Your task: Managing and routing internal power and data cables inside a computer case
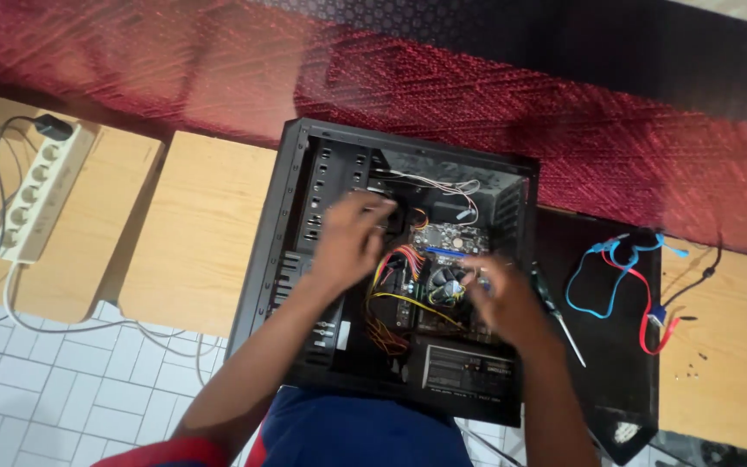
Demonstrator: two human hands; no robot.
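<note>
Black steel computer case [304,173], one, lies open across two wooden tables [201,225]. Your left hand [347,238] spreads loose-fingered over its drive bays; your right hand [503,298], blurred, grip unclear, hovers beside one cooler fan [444,285]. One screwdriver [557,313] rests by the case's right edge.

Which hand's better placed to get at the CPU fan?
Right. The right hand sits beside the fan; the left hand is further away, up by the drive bays, across the yellow wires.
</note>
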